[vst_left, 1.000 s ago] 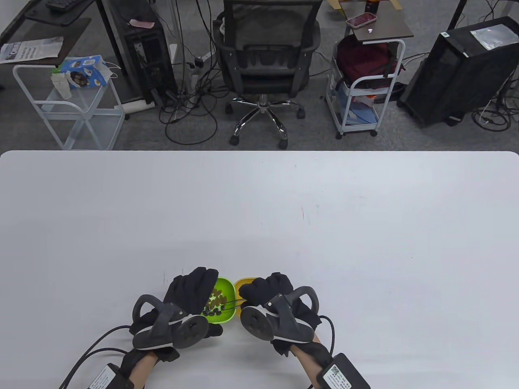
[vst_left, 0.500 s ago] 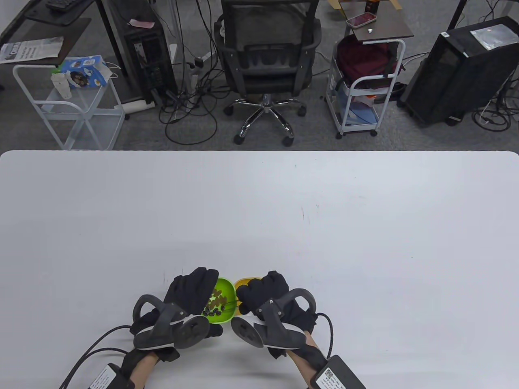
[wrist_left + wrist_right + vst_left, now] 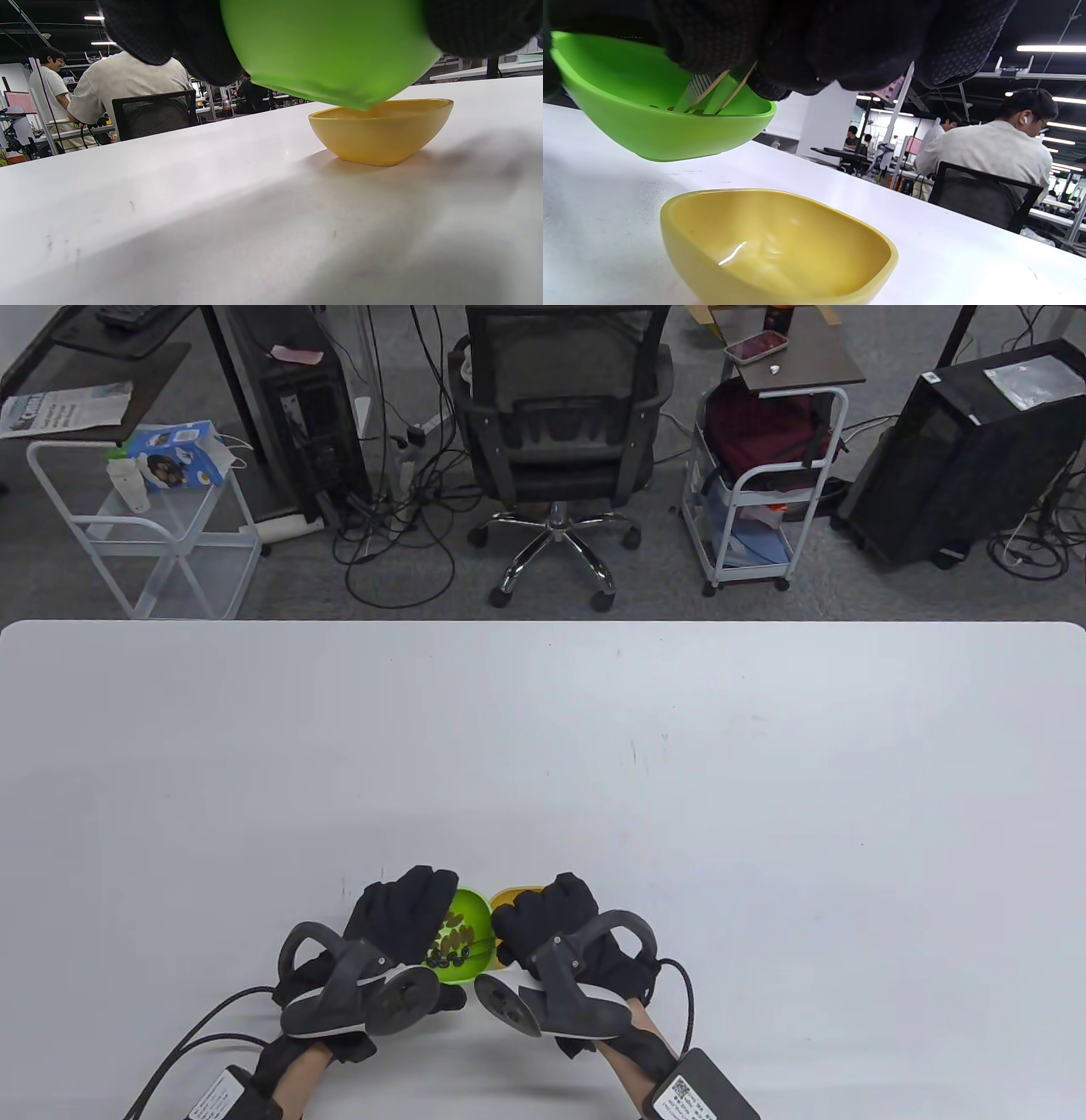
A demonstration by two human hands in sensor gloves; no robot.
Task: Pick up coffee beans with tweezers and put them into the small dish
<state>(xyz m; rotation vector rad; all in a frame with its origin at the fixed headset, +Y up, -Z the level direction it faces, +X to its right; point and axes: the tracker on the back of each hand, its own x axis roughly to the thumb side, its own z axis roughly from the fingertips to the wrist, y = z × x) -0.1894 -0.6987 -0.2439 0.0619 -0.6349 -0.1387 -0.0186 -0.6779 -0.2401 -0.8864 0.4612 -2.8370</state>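
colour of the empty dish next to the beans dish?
Yellow. The empty dish shows best in the right wrist view, standing on the table beside the green dish.

The green dish point(image 3: 649, 123) looks like smooth plastic with a soft satin sheen; the yellow dish point(image 3: 780, 250) is glossier plastic, its inside catching a bright highlight; the tweezers point(image 3: 712, 95) seem pale wood or bamboo, matt; both gloves, left point(image 3: 399, 916) and right point(image 3: 551, 912), are black knitted cloth with a dotted weave; the worktop point(image 3: 169, 212) is white, smooth and matt, faintly scuffed.
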